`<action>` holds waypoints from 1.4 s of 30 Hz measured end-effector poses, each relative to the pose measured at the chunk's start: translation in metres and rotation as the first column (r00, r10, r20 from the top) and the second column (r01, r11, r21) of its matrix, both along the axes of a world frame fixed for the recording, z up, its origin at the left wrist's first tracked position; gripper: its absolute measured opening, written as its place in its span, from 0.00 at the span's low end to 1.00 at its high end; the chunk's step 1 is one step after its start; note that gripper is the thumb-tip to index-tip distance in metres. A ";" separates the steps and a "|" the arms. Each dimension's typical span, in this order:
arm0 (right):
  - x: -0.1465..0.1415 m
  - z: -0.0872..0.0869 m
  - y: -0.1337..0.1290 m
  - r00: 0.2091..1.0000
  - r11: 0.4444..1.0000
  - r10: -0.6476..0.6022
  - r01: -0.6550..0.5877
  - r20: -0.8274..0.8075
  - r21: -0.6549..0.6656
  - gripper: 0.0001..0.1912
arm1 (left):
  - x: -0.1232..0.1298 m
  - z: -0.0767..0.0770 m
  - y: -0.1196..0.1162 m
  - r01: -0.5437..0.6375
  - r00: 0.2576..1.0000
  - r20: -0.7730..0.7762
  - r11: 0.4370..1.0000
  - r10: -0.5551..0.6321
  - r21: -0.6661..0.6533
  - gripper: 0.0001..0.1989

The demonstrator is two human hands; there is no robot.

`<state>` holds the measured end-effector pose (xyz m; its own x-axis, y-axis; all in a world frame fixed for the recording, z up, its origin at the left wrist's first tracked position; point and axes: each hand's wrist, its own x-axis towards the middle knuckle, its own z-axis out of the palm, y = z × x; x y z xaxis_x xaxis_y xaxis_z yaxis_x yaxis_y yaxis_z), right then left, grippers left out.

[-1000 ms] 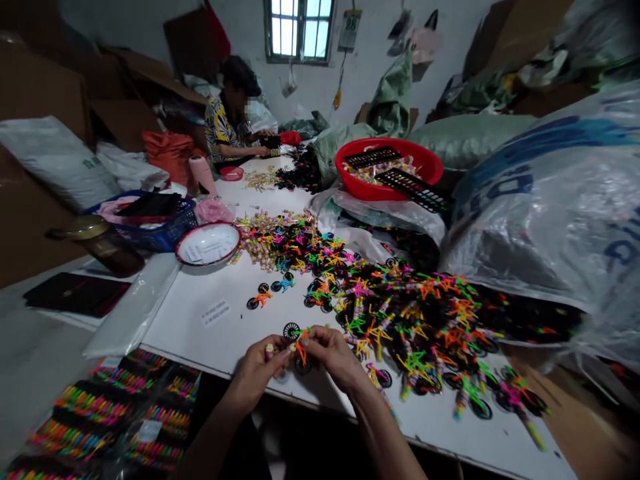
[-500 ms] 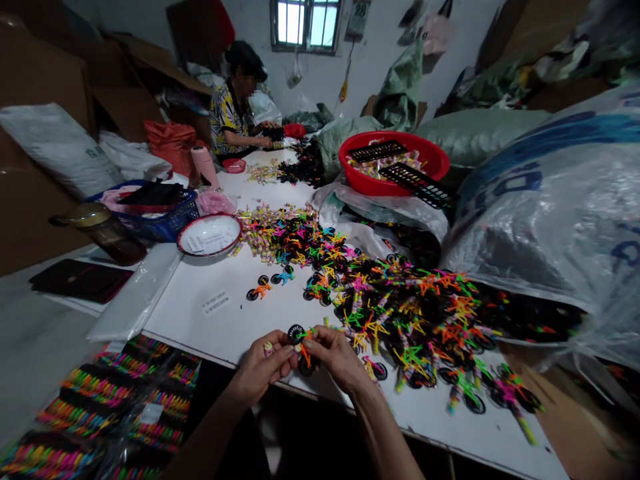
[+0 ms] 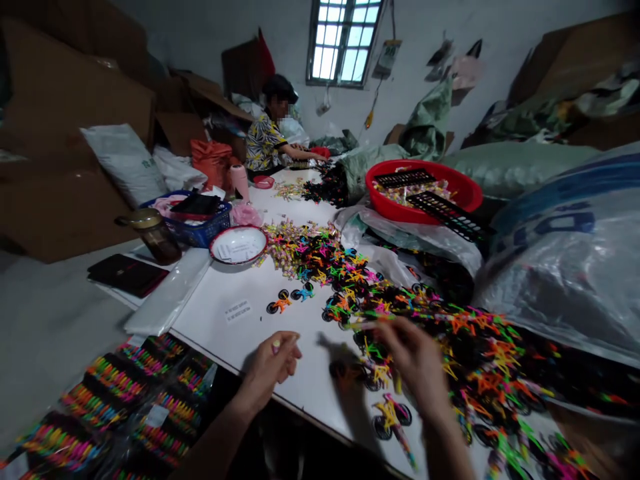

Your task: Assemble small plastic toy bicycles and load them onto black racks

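My left hand [image 3: 270,367] is closed above the table's front edge, with a small pale, patterned tube [image 3: 275,346] poking out of its curled fingers. Blurred by motion, my right hand [image 3: 417,357] is over the edge of the toy pile, thumb and fingers pinched on a thin yellowish stick [image 3: 361,326]. Between the hands, a smeared dark and orange toy bicycle [image 3: 345,375] shows within a shadow. Close to my right wrist lies a yellow and pink toy bicycle [image 3: 391,415] with a patterned tube. An orange toy bicycle [image 3: 280,303] and a blue one [image 3: 303,292] lie farther back.
A heap of colourful toy bicycles [image 3: 345,267] runs across the white table [image 3: 210,313]. Behind are a red basin [image 3: 380,212] and plastic sacks [image 3: 565,267]. An enamel bowl [image 3: 239,257] and blue basket [image 3: 200,227] stand left. A co-worker [image 3: 265,140] sits at the far end.
My hands have parted. The right has left the orange and black toy bicycle and moved right and up to the pile; the left stays closed. The view has shifted.
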<state>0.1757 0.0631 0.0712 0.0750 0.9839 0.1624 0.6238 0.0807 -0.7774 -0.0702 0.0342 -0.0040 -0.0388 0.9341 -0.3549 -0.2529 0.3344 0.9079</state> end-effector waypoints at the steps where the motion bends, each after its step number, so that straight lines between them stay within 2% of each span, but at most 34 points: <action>1: 0.013 0.015 0.007 0.958 0.982 -0.182 0.167 0.220 0.085 0.16 | -0.008 -0.002 0.001 -0.079 0.997 0.015 0.997 0.079 -0.016 0.26; 2: 0.016 0.025 0.014 0.862 0.938 -0.342 0.291 0.373 0.188 0.15 | -0.014 -0.004 0.001 -0.149 0.988 0.024 0.989 0.149 -0.024 0.29; 3: 0.009 0.029 0.022 0.779 0.911 -0.410 0.329 0.475 0.247 0.14 | -0.019 -0.008 -0.001 -0.191 0.981 0.034 0.981 0.192 -0.026 0.33; 4: -0.010 0.027 0.030 0.742 0.918 -0.395 0.304 0.542 0.254 0.14 | -0.023 -0.012 -0.003 -0.201 0.978 0.046 0.979 0.202 -0.023 0.38; 5: -0.037 0.018 0.039 0.793 0.969 -0.245 0.175 0.558 0.177 0.15 | -0.024 -0.016 -0.007 -0.186 0.980 0.062 0.982 0.187 -0.021 0.41; 6: -0.071 0.004 0.047 0.844 0.998 -0.032 -0.006 0.536 0.070 0.17 | -0.025 -0.020 -0.011 -0.159 0.984 0.075 0.987 0.160 -0.025 0.44; 8: -0.139 -0.028 0.061 0.846 0.976 0.191 -0.218 0.497 -0.004 0.14 | -0.027 -0.025 -0.019 -0.096 0.992 0.083 0.994 0.100 -0.052 0.43; 9: -0.167 -0.044 0.065 0.808 0.944 0.306 -0.327 0.504 -0.048 0.13 | -0.031 -0.027 -0.022 -0.080 0.994 0.072 0.995 0.084 -0.064 0.40; 11: -0.196 -0.071 0.065 0.762 0.916 0.372 -0.394 0.530 -0.075 0.10 | -0.042 -0.029 -0.025 -0.101 0.994 0.027 0.992 0.104 -0.074 0.35; 12: -0.197 -0.082 0.061 0.752 0.909 0.380 -0.411 0.538 -0.067 0.09 | -0.048 -0.029 -0.025 -0.136 0.991 0.001 0.988 0.136 -0.070 0.32; 14: -0.178 -0.094 0.047 0.759 0.898 0.384 -0.439 0.526 -0.022 0.09 | -0.058 -0.028 -0.022 -0.219 0.975 -0.036 0.975 0.218 -0.048 0.30; 17: -0.135 -0.093 0.027 0.795 0.881 0.406 -0.471 0.451 0.036 0.10 | -0.055 -0.024 -0.011 -0.258 0.966 -0.039 0.966 0.257 -0.022 0.29; 19: -0.121 -0.088 0.022 0.837 0.912 0.359 -0.408 0.413 0.034 0.11 | -0.044 -0.020 -0.003 -0.231 0.973 -0.028 0.973 0.230 -0.006 0.29; 21: -0.122 -0.085 0.022 0.868 0.961 0.254 -0.275 0.428 -0.013 0.11 | -0.034 -0.016 0.003 -0.203 0.978 -0.034 0.979 0.204 0.015 0.28; 23: -0.132 -0.085 0.026 0.863 0.985 0.171 -0.160 0.476 -0.064 0.10 | -0.030 -0.014 0.005 -0.186 0.980 -0.068 0.982 0.188 0.032 0.27; 26: -0.146 -0.087 0.033 0.863 0.981 0.193 -0.163 0.466 -0.103 0.07 | -0.038 -0.016 0.001 -0.158 0.977 -0.140 0.986 0.163 0.048 0.24; 28: -0.148 -0.087 0.035 0.907 0.965 0.248 -0.202 0.339 -0.167 0.04 | -0.045 -0.018 -0.006 -0.140 0.973 -0.175 0.989 0.148 0.056 0.22; 30: -0.145 -0.085 0.033 0.957 0.928 0.283 -0.255 0.068 -0.271 0.03 | -0.049 -0.020 -0.012 -0.145 0.971 -0.184 0.987 0.155 0.065 0.22; 31: -0.142 -0.083 0.031 0.955 0.906 0.276 -0.296 -0.111 -0.301 0.05 | -0.048 -0.021 -0.014 -0.148 0.971 -0.181 0.986 0.158 0.072 0.22; 33: -0.135 -0.078 0.025 0.869 0.888 0.229 -0.371 -0.438 -0.272 0.10 | -0.044 -0.023 -0.016 -0.133 0.976 -0.162 0.986 0.148 0.100 0.22; 34: -0.133 -0.075 0.020 0.812 0.891 0.215 -0.391 -0.543 -0.232 0.12 | -0.041 -0.023 -0.016 -0.112 0.980 -0.151 0.986 0.130 0.121 0.21; 36: -0.128 -0.071 0.010 0.740 0.887 0.212 -0.420 -0.639 -0.191 0.15 | -0.034 -0.023 -0.015 -0.040 0.989 -0.132 0.986 0.062 0.162 0.19; 39: -0.124 -0.069 -0.001 0.704 0.850 0.194 -0.469 -0.683 -0.242 0.18 | -0.028 -0.021 -0.012 0.106 0.989 -0.123 0.978 -0.084 0.179 0.18; 42: -0.120 -0.071 -0.005 0.683 0.847 0.152 -0.462 -0.714 -0.262 0.19 | -0.025 -0.018 -0.011 0.185 0.974 -0.161 0.969 -0.159 0.165 0.18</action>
<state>0.0558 0.0582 -0.0001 -0.3115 0.9278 -0.2055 -0.0510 -0.2323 -0.9713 -0.0947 0.0231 -0.0221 0.0892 0.9787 -0.1847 -0.0667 0.1909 0.9793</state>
